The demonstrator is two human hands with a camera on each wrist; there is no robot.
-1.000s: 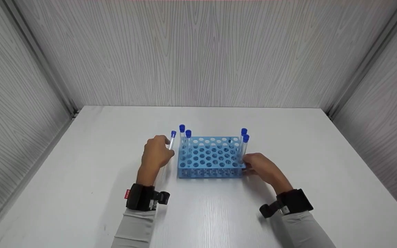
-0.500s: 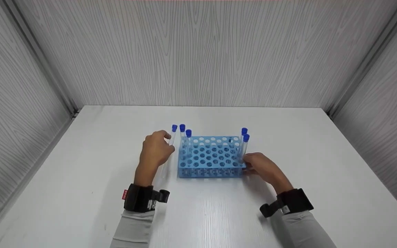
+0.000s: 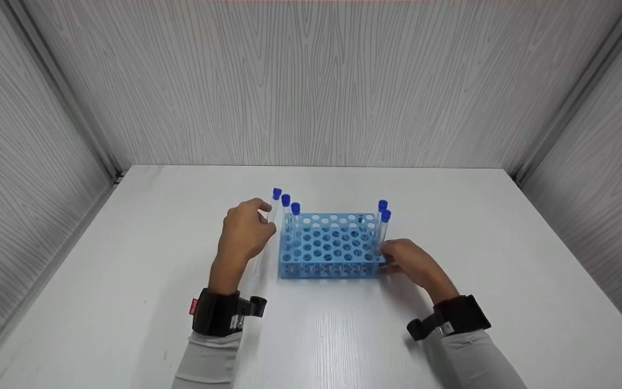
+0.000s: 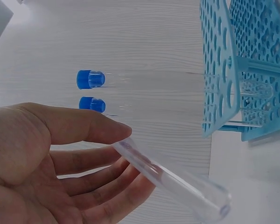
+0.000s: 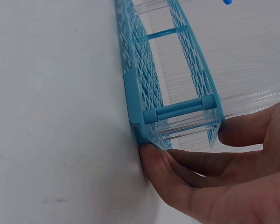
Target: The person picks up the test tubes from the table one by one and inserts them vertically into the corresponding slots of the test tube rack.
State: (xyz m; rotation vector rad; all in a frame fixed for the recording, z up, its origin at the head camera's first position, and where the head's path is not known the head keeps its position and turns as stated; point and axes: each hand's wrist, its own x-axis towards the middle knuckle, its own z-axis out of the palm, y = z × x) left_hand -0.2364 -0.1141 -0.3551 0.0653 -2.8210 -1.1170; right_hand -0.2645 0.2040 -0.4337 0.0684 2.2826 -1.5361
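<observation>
My left hand [image 3: 243,229] pinches a clear test tube [image 4: 177,184] between thumb and fingers, just left of the blue test tube rack [image 3: 332,263]. This tube leans, its blue cap up and its rounded bottom toward me; in the left wrist view the hand hides the cap. Two capped tubes [image 3: 296,208] stand in the rack's left end, and another pair [image 3: 385,216] stands at its right end. At the right front corner my right hand [image 3: 411,262] grips the rack. The right wrist view shows the thumb at its upper plate and fingertips [image 5: 151,154] against its base.
The rack stands on a white table [image 3: 327,335]. Grey wood-grain panels enclose it at the back [image 3: 311,81] and on both sides. Each wrist wears a black strap [image 3: 216,313] with a small camera.
My left hand has moved slightly up and away from me, carrying the tube upward and closer to the rack's left end. My right hand and the rack have stayed put.
</observation>
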